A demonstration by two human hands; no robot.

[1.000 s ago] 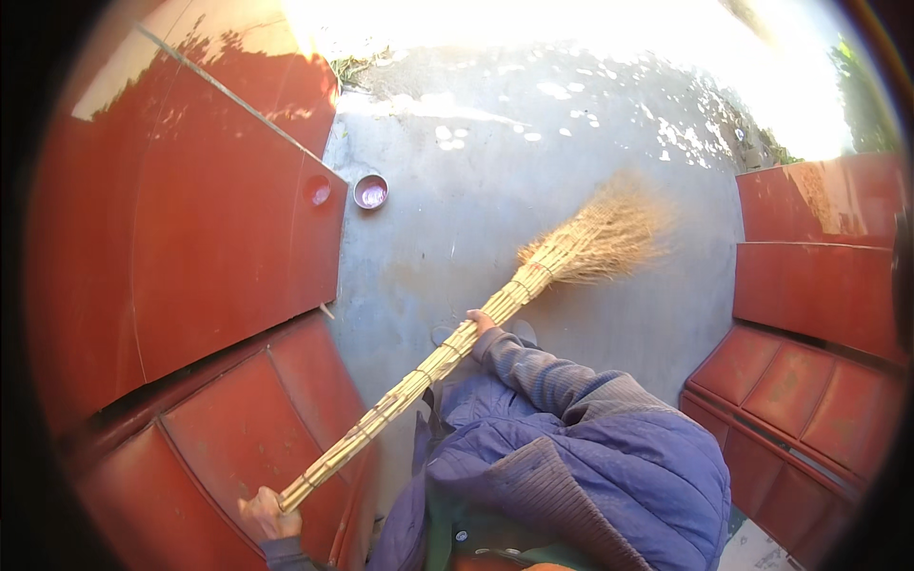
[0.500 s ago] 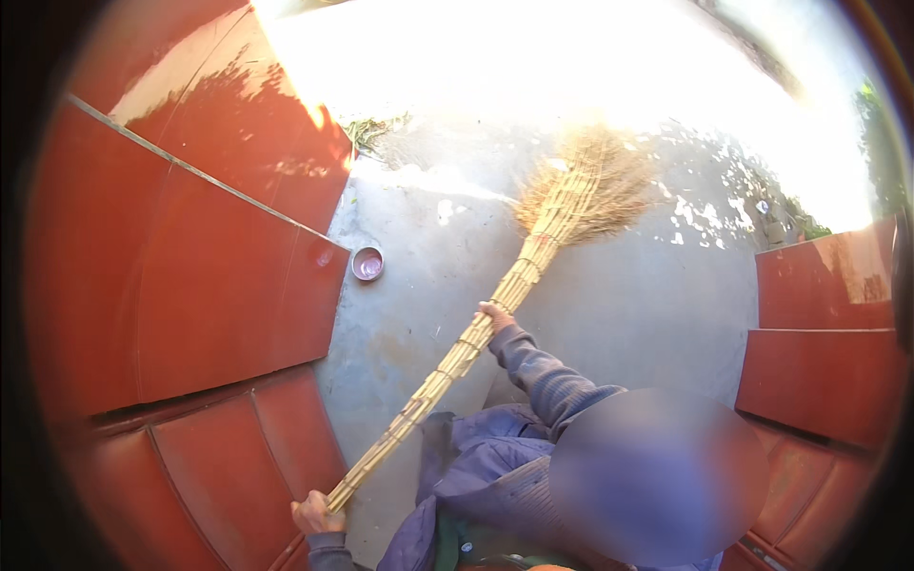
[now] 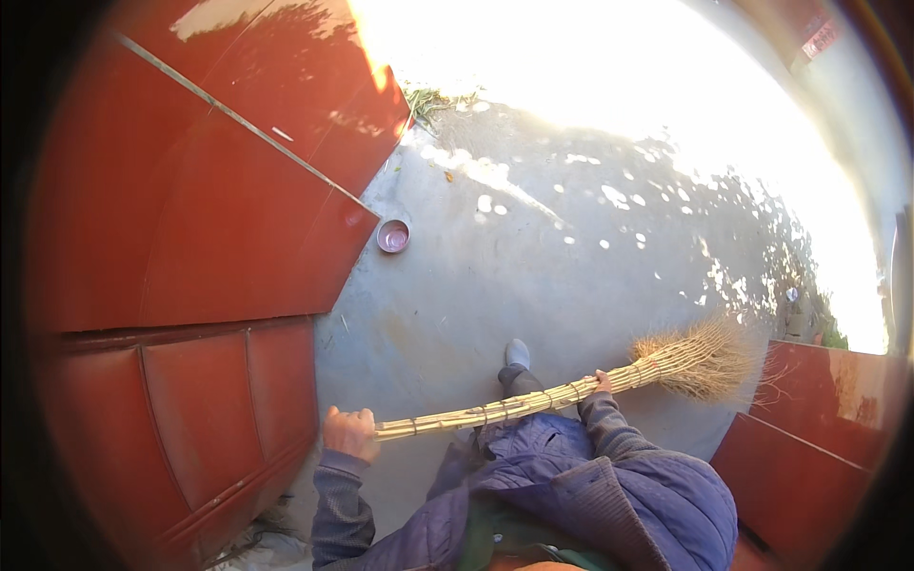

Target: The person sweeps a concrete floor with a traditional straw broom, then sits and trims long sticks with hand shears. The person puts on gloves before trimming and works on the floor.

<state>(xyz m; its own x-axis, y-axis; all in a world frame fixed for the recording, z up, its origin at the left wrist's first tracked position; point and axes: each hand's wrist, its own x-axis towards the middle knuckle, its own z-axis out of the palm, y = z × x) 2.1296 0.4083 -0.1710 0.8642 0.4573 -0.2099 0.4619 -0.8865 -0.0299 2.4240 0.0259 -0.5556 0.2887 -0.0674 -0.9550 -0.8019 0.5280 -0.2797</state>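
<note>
The twig broom (image 3: pixel 514 406) slants across your front, your left hand (image 3: pixel 349 433) wrapped round its butt, right hand (image 3: pixel 602 382) closed nearer the bristles (image 3: pixel 706 360); guide those clear of the red panel (image 3: pixel 809 402)

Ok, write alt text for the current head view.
A person holds a twig broom, left hand at the handle end, right hand nearer the bristles. A small bowl sits on the grey floor by a red panel.

Left hand (image 3: pixel 349 434) grips broom (image 3: pixel 495 412) at butt, right hand (image 3: pixel 600 383) nearer bristles (image 3: pixel 709 360); bowl (image 3: pixel 393 236) beside red panel (image 3: pixel 219 209).
</note>
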